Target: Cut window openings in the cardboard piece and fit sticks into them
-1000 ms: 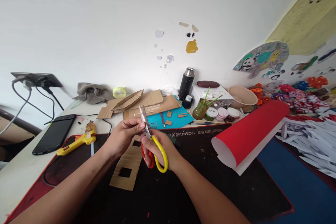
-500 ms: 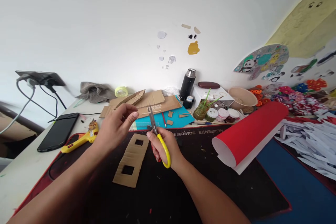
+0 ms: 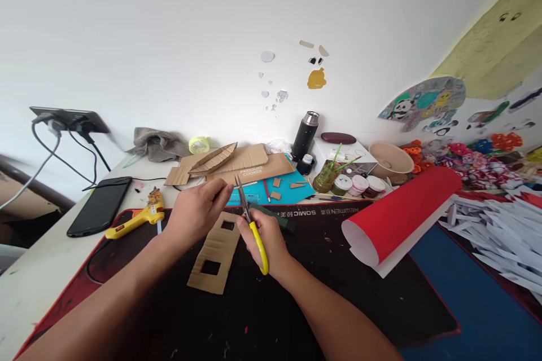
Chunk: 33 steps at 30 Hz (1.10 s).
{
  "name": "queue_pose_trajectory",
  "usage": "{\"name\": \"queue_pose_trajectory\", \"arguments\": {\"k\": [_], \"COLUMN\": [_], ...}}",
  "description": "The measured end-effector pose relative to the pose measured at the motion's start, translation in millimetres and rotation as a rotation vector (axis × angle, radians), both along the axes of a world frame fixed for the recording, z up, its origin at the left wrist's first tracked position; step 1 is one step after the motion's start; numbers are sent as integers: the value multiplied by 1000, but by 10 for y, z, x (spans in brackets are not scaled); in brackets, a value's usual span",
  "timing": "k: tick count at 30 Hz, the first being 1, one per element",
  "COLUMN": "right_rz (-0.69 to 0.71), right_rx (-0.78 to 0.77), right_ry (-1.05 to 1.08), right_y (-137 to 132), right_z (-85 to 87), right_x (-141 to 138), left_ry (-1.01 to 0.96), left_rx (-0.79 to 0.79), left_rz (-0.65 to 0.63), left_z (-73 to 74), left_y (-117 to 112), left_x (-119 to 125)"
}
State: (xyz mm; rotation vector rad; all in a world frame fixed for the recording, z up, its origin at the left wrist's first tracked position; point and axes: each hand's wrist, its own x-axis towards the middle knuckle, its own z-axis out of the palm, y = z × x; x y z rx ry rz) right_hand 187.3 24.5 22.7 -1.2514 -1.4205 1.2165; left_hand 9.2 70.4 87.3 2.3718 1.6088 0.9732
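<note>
My right hand [image 3: 271,237] grips a pair of scissors [image 3: 243,196] by the yellow handles, blades pointing up and away from me. To their left, my left hand [image 3: 199,208] is closed, fingertips pressed together near the blade tips; whatever lies between them, if anything, is hidden. Below both hands a cardboard strip [image 3: 215,245] with two rectangular holes lies on the black mat [image 3: 330,293]. A dark green object [image 3: 284,221] shows partly behind my right hand.
A yellow glue gun [image 3: 134,223] and a black phone [image 3: 99,206] lie at left. Cardboard pieces [image 3: 273,166], a blue sheet [image 3: 301,192] and a red pencil [image 3: 266,190] are behind. Paint jars [image 3: 359,183], a black flask [image 3: 305,135] and a red paper roll [image 3: 406,214] stand or lie rightward.
My left hand has lowered, and its fingers have gone from loosely apart to closed. The scissor blades have come closer together. The view has shifted slightly.
</note>
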Motion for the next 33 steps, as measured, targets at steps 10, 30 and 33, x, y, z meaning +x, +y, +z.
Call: {"name": "queue_pose_trajectory", "arguments": {"k": [10,30,33], "right_rz": [0,98,106], "right_rx": [-47,78,51], "right_ry": [30,35,40], "right_y": [-5,43,24], "right_z": [-66,28,62], "right_x": [-19,97,103], "left_ry": [48,-50,-3], "left_rx": [149,129,221], "left_rz": [-105,-83,-99], "left_z": [-71,19,-15], "left_y": [30,-56,-52], "left_x": [-67,-18,-32]}}
